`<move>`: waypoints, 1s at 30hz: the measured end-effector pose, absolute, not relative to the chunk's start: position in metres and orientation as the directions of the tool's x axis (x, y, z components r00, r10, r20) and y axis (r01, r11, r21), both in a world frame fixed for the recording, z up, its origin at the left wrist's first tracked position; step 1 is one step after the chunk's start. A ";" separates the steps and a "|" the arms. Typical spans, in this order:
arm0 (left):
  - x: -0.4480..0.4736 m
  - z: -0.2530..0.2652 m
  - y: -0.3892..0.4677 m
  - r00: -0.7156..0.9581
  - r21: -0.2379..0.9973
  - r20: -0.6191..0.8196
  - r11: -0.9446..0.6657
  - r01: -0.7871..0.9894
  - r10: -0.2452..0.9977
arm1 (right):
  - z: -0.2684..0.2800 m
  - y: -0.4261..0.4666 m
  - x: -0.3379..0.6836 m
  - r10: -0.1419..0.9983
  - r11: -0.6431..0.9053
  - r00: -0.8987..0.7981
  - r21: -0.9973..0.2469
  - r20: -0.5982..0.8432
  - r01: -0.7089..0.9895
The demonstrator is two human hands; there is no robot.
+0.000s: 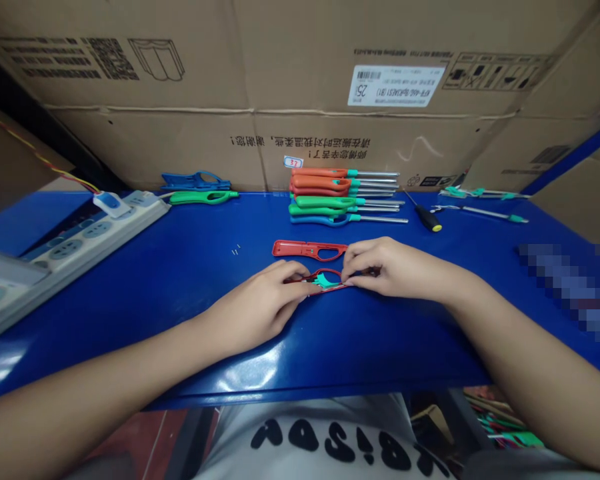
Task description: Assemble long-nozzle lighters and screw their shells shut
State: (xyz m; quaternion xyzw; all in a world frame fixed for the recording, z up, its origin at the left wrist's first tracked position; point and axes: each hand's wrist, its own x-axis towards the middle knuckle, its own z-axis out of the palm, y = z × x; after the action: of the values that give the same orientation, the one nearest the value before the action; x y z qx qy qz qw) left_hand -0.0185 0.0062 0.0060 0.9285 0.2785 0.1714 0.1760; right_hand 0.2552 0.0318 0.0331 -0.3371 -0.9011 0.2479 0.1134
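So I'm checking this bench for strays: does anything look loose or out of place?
Yes: a few tiny loose pins lie alone on the blue table, left of the red shell half, apart from both hands. The stacked lighters look tidy.

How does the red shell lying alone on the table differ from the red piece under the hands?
The free red shell lies untouched and shows only red; the held red piece carries a teal part. The left hand and right hand press the held piece, partly hiding it. Both are red and lie flat on the blue table.
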 end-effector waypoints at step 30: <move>-0.021 0.000 0.017 0.804 0.342 0.272 -0.834 0.432 0.528 | 0.001 0.051 0.254 0.719 0.688 -0.658 -0.355 0.222 0.633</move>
State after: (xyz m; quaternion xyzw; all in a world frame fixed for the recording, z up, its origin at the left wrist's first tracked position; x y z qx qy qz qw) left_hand -0.0205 0.0175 -0.0004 0.9405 0.2554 0.1807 0.1325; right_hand 0.2536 0.0508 0.0008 -0.3747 -0.9021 0.1241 0.1744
